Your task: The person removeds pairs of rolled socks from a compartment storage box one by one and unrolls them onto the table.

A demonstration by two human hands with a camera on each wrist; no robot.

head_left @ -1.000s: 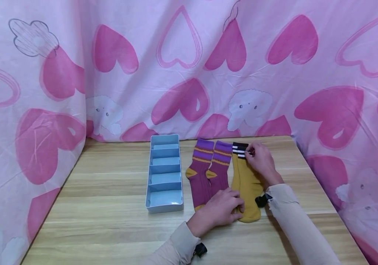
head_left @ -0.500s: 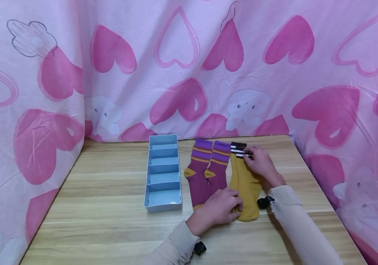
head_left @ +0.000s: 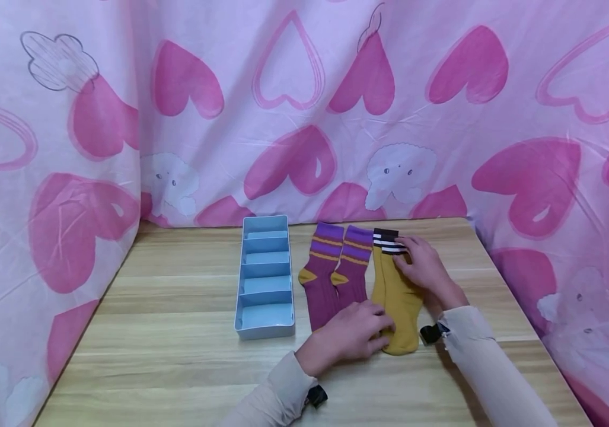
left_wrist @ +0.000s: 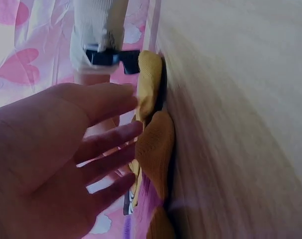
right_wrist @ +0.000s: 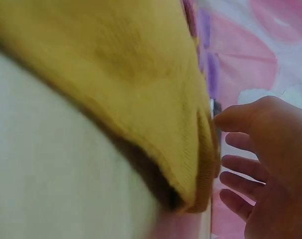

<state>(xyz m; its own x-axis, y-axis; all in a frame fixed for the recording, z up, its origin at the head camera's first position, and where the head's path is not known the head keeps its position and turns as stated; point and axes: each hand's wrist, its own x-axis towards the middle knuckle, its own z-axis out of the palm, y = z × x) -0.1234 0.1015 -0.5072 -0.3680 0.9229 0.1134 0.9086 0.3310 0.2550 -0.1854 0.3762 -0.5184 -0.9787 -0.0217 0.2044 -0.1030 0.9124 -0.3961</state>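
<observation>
A pair of mustard-yellow socks (head_left: 401, 311) with black-and-white striped cuffs lies flat on the wooden table, one sock overlapping the other. At their cuff end is my right hand (head_left: 424, 265), its fingers loosely bent and spread; the right wrist view shows the thumb beside the cuff and nothing gripped. My left hand (head_left: 353, 333) hovers over or lightly touches the toe end, fingers apart and relaxed, palm bare in the left wrist view. Left of the yellow pair are two purple-and-maroon socks (head_left: 321, 296) with yellow heels, their toes partly covered by my left hand.
Standing left of the socks is a long light-blue organizer box (head_left: 265, 333), divided into several compartments in a row. A pink heart-print curtain (head_left: 288, 160) hangs behind the table (head_left: 176, 356) and along both sides.
My right hand has loosened at the striped cuff, its fingers now straighter, and its wrist has shifted slightly right. The left hand and the socks stay nearly in place; the head view sways slightly.
</observation>
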